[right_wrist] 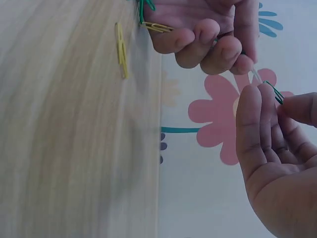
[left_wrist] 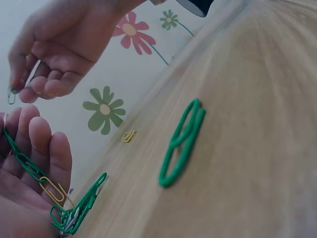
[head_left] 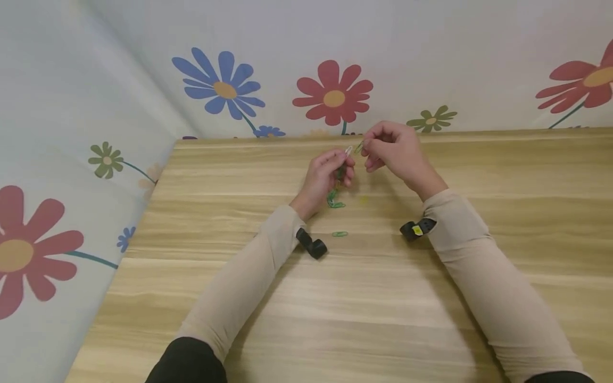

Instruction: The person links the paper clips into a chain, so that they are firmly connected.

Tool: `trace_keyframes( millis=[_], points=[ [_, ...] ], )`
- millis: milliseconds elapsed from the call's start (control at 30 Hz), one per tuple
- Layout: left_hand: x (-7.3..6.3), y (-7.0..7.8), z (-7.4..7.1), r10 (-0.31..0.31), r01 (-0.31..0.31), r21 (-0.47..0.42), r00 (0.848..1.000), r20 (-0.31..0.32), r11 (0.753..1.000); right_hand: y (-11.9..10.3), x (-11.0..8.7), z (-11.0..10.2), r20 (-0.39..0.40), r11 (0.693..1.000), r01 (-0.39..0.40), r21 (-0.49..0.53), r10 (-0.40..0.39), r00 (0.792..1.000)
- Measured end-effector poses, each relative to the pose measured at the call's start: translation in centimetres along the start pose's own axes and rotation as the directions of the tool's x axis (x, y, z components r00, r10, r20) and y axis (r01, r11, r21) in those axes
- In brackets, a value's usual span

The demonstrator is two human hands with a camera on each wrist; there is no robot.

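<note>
My left hand [head_left: 320, 177] pinches a white paper clip [head_left: 349, 150] between thumb and fingertips, above the far part of the table. From it a chain of linked paper clips runs down across the palm, with green clips [left_wrist: 29, 166] and a yellow clip [left_wrist: 51, 189]. The chain's lower end is a bunch of green clips [left_wrist: 79, 210] beside the heel of that hand. Just to the right, my right hand [head_left: 398, 151] pinches a green paper clip [right_wrist: 274, 91] by its end. Its tip points toward the white clip, close to it.
On the wooden table [head_left: 268, 244], a loose green paper clip [left_wrist: 182, 144] lies nearer to me, between the forearms. A yellow paper clip [right_wrist: 121, 50] lies farther back, below the hands. Behind the table's far edge stands a flower-patterned wall [head_left: 273, 32], and another wall rises at the left.
</note>
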State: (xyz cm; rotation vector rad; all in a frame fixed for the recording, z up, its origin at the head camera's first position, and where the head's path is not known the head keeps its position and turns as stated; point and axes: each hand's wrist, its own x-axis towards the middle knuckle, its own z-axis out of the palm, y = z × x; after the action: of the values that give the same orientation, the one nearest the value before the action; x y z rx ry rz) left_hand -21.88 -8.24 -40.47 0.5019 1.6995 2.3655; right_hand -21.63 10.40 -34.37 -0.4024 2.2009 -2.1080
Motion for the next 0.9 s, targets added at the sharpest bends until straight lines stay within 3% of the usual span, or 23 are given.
trace_keyframes(
  millis=[267, 533, 633, 733, 800, 900],
  points=[
    [-0.2, 0.0, 0.0, -0.012, 0.011, 0.044, 0.999, 0.034, 0.999, 0.5, -0.1, 0.0, 0.000, 0.991, -0.032, 0.131, 0.032, 0.999],
    [-0.2, 0.1, 0.1, -0.010, 0.010, 0.054, 1.000, 0.003, 0.999, 0.7, -0.3, 0.3, -0.040, 0.976, 0.036, 0.216, -0.028, 0.999],
    [-0.1, 0.1, 0.2, -0.013, 0.013, 0.054, 1.000, 0.013, 0.998, 0.9, -0.4, 0.5, -0.033, 0.993, 0.047, 0.112, -0.044, 0.999],
    [-0.2, 0.1, 0.2, -0.015, 0.014, 0.057, 1.000, 0.019, 0.998, 1.1, -0.5, 0.9, -0.020, 0.994, 0.075, -0.082, -0.077, 0.997],
    [-0.2, 0.1, 0.1, -0.013, 0.012, 0.063, 1.000, 0.023, 0.998, 1.0, -0.5, 1.1, -0.013, 0.965, 0.103, -0.240, -0.109, 0.994],
    [-0.3, 0.1, 0.0, -0.013, 0.011, 0.068, 1.000, 0.025, 0.998, 0.9, -0.6, 1.3, 0.008, 0.888, 0.131, -0.442, -0.143, 0.990]
  ],
)
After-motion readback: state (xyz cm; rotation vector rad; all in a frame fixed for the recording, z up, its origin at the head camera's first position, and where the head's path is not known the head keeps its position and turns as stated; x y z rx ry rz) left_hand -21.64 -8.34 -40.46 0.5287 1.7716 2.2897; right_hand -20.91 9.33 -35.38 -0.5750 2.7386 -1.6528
